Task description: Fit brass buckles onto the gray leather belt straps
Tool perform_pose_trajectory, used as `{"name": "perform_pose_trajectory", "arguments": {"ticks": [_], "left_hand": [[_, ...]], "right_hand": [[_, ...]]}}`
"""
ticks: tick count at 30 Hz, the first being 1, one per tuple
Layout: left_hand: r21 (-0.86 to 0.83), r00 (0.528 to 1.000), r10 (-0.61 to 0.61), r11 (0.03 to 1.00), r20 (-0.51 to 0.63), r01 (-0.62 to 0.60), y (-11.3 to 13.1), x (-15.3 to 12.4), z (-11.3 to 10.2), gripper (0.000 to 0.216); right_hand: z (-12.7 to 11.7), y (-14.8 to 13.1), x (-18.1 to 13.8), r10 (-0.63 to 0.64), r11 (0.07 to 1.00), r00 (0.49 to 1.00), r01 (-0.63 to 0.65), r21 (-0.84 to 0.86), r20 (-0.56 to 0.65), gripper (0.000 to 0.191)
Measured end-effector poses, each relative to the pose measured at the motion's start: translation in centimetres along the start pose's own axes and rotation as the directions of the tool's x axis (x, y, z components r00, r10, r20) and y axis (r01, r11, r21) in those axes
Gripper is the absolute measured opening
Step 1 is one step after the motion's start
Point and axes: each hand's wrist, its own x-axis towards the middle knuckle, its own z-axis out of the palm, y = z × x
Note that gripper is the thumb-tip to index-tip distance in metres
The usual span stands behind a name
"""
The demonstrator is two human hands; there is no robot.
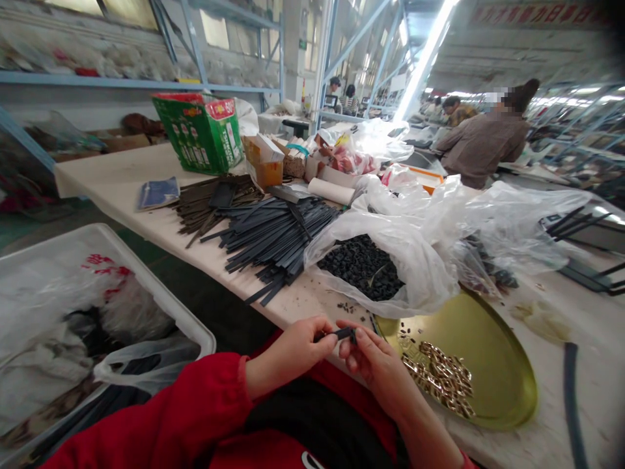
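Observation:
Over the table's near edge, my left hand (305, 348) pinches a short dark strap (342, 333) between thumb and fingers. My right hand (374, 358) grips the strap's other end, where a small dark piece shows at the fingertips; its exact kind is too small to make out. Just right of my right hand lies a gold-coloured tray (502, 365) with a heap of shiny metal buckles (446, 378). Beyond my hands an opened plastic bag (424, 280) holds many small black pieces (364, 267). Dark strips (278, 241) are piled to its left.
A green carton (200, 133) and an opened small box (263, 163) stand farther back. At the lower left is a white bin (202, 332) with bags inside. One dark strip (572, 397) lies at the far right. A co-worker (488, 140) is beyond the table.

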Motion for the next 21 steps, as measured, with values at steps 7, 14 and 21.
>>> {"name": "perform_pose_trajectory", "arguments": {"ticks": [7,14,21], "left_hand": [[-0.138,0.977,-0.162,0.974,0.139,0.181,0.5,-0.1,0.0,0.015],[-0.028,0.984,-0.136,0.990,0.116,0.140,-0.1,0.1,-0.1,0.015],[0.106,0.997,-0.029,0.994,0.070,0.021,-0.4,-0.3,0.0,0.016]], "right_hand": [[-0.7,1.3,0.3,-0.059,0.995,0.997,0.055,-0.078,-0.045,0.038],[-0.7,1.7,0.2,-0.056,0.979,0.998,0.048,-0.200,-0.036,0.042],[-0.3,1.9,0.0,-0.222,0.874,0.970,0.153,-0.461,-0.099,0.038]]}}
